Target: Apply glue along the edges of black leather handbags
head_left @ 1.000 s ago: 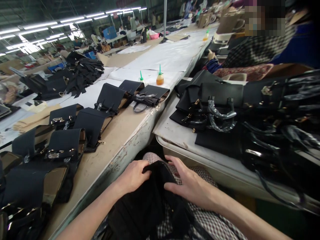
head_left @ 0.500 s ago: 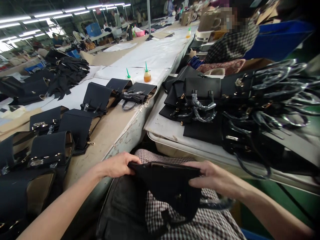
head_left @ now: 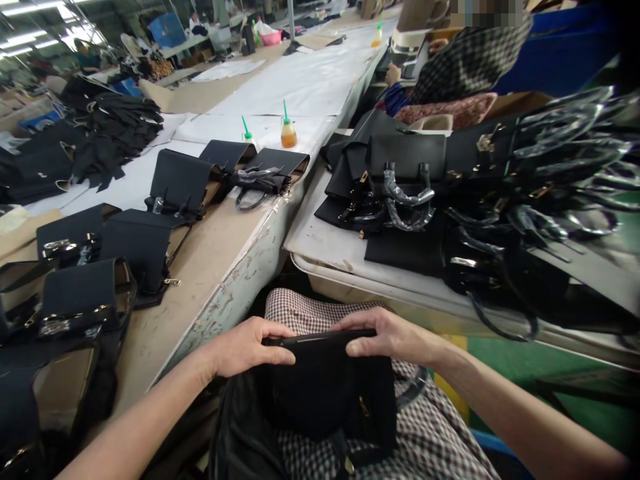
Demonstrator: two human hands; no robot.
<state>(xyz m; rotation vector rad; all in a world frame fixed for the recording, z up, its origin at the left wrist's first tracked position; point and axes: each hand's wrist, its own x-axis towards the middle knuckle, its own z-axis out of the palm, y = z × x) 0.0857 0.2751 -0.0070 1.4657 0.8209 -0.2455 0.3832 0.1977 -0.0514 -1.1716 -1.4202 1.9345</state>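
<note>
A black handbag piece [head_left: 320, 383] lies over my lap, its upper edge held between my two hands. My left hand [head_left: 255, 347] pinches that edge at its left end, thumb on the near face. Toward the right end, my right hand [head_left: 383, 337] grips the same edge with its thumb in front and fingers behind. A plastic-wrapped handle [head_left: 414, 388] sticks out at the bag's right side, and a small gold fitting [head_left: 363, 405] shows on its face. Checked cloth [head_left: 435, 433] covers my lap beneath it.
Several black bags [head_left: 85, 293] stand along the left table [head_left: 225, 247]. More bags with wrapped handles [head_left: 407, 160] are piled on the right table [head_left: 330, 243]. Two glue bottles [head_left: 289, 135] stand farther back. A co-worker's checked sleeve [head_left: 465, 63] is at upper right.
My hands have come closer together along the bag's upper edge, the right one shifting left. The bag's face now hangs flatter toward me. My view has tilted slightly down.
</note>
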